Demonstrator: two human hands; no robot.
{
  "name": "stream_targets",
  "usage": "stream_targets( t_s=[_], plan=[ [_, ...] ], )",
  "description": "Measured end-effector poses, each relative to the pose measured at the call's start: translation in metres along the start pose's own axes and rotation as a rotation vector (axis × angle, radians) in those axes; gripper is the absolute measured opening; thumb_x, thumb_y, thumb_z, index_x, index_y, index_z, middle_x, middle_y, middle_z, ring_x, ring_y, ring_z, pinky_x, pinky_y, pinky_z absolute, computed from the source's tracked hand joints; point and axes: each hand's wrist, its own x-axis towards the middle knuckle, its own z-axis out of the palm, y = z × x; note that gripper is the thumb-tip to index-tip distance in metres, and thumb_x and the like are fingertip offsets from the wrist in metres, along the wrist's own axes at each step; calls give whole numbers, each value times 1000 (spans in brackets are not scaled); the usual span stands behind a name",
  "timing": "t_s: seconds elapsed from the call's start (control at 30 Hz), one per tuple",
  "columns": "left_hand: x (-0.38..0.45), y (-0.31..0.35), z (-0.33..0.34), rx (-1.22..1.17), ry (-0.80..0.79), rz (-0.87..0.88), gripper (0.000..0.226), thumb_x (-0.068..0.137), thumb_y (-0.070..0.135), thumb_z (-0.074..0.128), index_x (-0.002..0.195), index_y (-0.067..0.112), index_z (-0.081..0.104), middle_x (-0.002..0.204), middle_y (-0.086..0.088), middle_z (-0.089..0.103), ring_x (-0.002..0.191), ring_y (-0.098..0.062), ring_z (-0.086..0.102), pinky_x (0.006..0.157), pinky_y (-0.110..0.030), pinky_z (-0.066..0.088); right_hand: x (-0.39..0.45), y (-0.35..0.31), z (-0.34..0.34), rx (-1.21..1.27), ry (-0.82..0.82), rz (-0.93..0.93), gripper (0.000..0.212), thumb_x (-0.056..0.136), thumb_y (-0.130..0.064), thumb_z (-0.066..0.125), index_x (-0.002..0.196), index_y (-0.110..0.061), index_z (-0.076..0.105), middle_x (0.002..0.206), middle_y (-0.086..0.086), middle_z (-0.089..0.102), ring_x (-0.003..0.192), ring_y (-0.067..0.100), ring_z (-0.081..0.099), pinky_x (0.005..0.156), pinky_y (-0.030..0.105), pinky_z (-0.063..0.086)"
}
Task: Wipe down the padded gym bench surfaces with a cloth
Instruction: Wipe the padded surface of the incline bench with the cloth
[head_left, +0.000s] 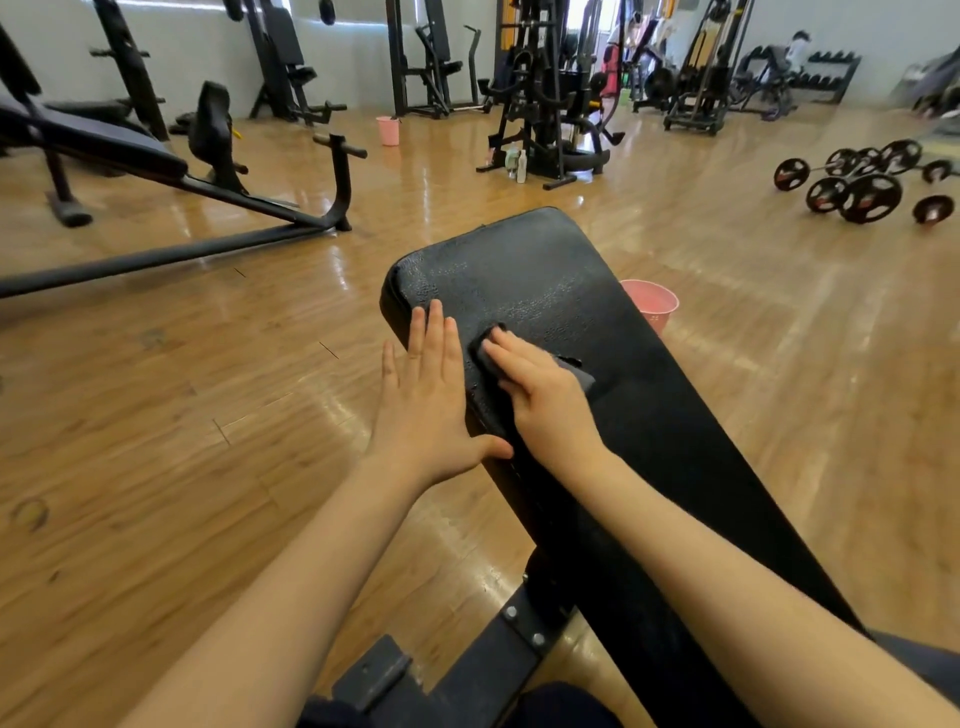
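A black padded bench (561, 291) runs from the bottom right up to the middle of the view, its far end showing wet streaks. My right hand (540, 389) lies flat on a dark cloth (579, 371) and presses it onto the pad near the left edge. My left hand (431, 395) rests with straight fingers along the bench's left side, its thumb touching the pad's edge. Most of the cloth is hidden under my right hand.
A pink bucket (652, 306) stands on the wooden floor just right of the bench. Another bench frame (171, 176) sits at the left, barbells with plates (862, 182) at the right, a second pink bucket (388, 130) and machines (545, 104) farther back.
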Motion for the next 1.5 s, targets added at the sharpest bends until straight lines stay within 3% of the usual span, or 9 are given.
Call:
stream_targets(
  t_s=[0.2,0.3,0.53,0.73,0.87,1.13,1.23,1.37,1.5],
  plan=[
    [-4,-3,10,-199,49,-34,139,62,74,65,133,15,-39,131,1,-55,128,-16,-44,108,-43,-20,80,19,-33,13,96,193,40,88,7,48,126,-4,56,134,13,52,130,24,43,103,15,23],
    [-4,-4,12,-268,68,-25,139,61,71,68,132,18,-40,128,6,-57,129,-14,-44,109,-42,-20,98,23,-13,2,91,248,43,90,6,45,130,-6,52,141,11,45,134,22,38,108,21,21],
    [-4,-3,14,-351,96,-27,140,60,64,74,129,21,-41,128,7,-58,129,-10,-43,107,-40,-24,22,-1,3,2,-7,-71,43,79,9,49,120,0,60,128,15,57,124,19,46,106,18,26],
    [-10,-5,29,-505,135,-75,138,62,65,72,130,22,-40,135,8,-50,134,-4,-34,108,-40,-22,103,-19,-8,31,-2,-96,42,84,8,52,124,-3,58,132,13,54,127,12,41,102,1,20],
    [-13,-4,44,-634,146,-81,131,67,61,72,131,23,-35,140,10,-41,135,-2,-31,115,-43,-15,106,-24,15,12,-51,-102,43,87,6,50,126,-8,57,137,7,50,133,18,40,108,16,23],
    [-6,-10,48,-656,178,-17,132,63,59,75,132,24,-33,141,8,-40,135,-2,-30,116,-43,-9,10,-6,-2,-60,-95,-209,43,81,8,49,120,-6,60,129,-2,49,126,14,43,109,22,31],
    [-7,-9,47,-692,168,1,132,65,57,75,132,24,-34,139,9,-42,138,-4,-24,116,-39,-9,42,-14,-14,-126,-155,-234,40,83,5,48,118,-5,62,130,7,55,129,18,40,108,27,30],
    [-7,-12,46,-771,148,26,133,64,52,78,133,28,-33,140,13,-42,140,-5,-21,115,-33,-10,104,-34,-6,-133,-121,-196,44,86,9,46,127,-5,55,138,11,48,135,25,35,107,17,19],
    [-9,-17,46,-687,137,44,135,61,55,78,133,25,-32,143,9,-39,141,-7,-18,116,-34,-8,89,-34,15,-67,-49,-146,45,85,9,47,126,-5,56,136,12,51,131,25,42,108,25,25]
  ],
)
